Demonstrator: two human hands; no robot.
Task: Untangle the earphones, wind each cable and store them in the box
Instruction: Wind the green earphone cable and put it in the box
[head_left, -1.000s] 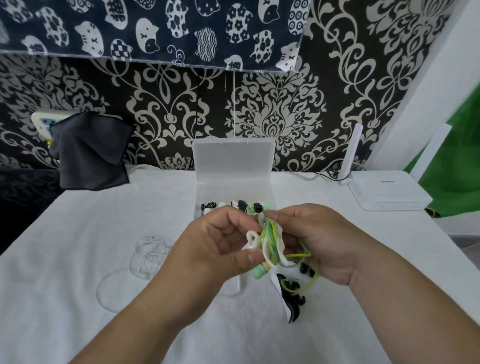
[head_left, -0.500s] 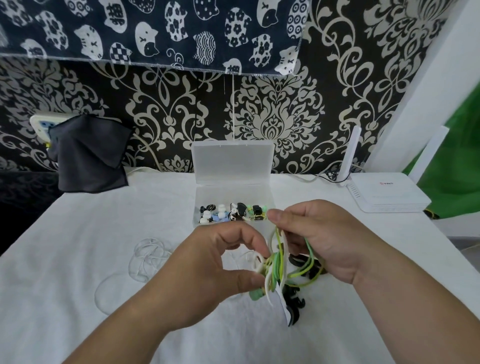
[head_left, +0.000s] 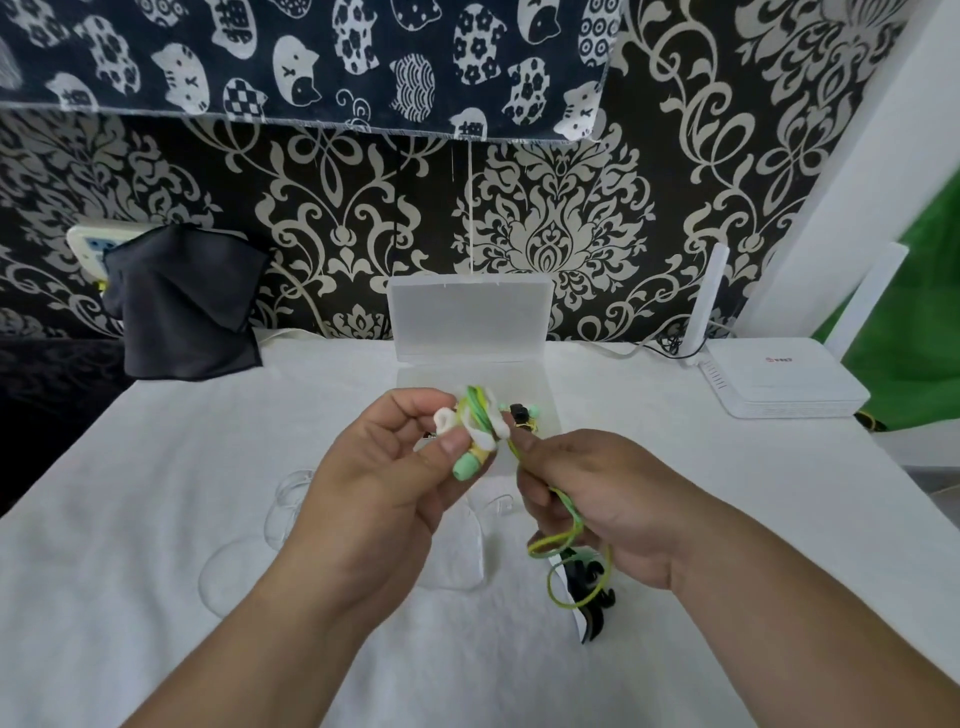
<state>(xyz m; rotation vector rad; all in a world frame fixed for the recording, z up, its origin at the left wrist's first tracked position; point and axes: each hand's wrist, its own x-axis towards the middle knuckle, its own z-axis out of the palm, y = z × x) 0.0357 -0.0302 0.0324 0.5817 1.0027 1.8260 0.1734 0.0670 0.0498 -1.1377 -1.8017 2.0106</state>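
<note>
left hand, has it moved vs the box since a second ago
Yes. The left hand has risen with the green bundle, whose top now overlaps the clear box floor.

Both forearms are extended forward over the table. The left hand (head_left: 395, 478) is raised, its thumb and fingers pinched on the wound green earphone bundle (head_left: 480, 428). The right hand (head_left: 602, 499) is held slightly lower, fingers closed on the trailing cable (head_left: 563, 525).

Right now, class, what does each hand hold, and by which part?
The left hand pinches the wound bundle of the green earphones; the right hand grips their loose cable.
</note>
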